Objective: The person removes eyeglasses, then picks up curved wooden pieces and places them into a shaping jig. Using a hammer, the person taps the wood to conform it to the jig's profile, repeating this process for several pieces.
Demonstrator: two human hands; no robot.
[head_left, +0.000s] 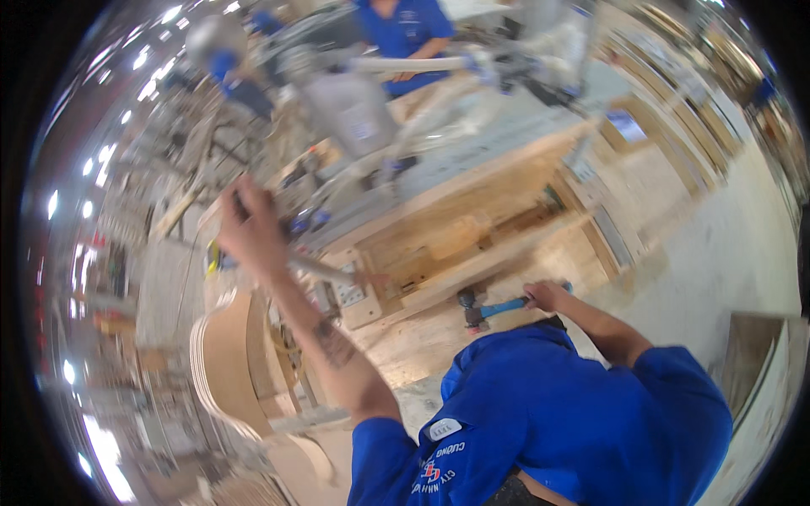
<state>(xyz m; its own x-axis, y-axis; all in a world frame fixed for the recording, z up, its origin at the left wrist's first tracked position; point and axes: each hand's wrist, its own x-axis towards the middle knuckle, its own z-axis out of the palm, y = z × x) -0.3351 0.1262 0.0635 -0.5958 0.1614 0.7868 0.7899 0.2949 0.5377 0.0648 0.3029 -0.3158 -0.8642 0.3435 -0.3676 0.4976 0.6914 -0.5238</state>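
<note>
My right hand [547,295] is wrapped round the blue handle of a hammer [499,309], held low in front of my body. Its dark, thick head [470,310] points left. Up on the left, my left hand [251,228] is raised with its fingers curled. Something small and dark shows between those fingers, too blurred to name. That hand is close to the left end of the bench, beside the blurred hoses and fittings.
Ahead stands a wooden workbench [582,135] with a long open compartment [456,240] below its grey top. A socket panel [348,293] is at its left end. Curved wooden pieces [224,363] stand stacked at left. A blurred grey machine [350,110] and a co-worker in blue [405,25] are beyond.
</note>
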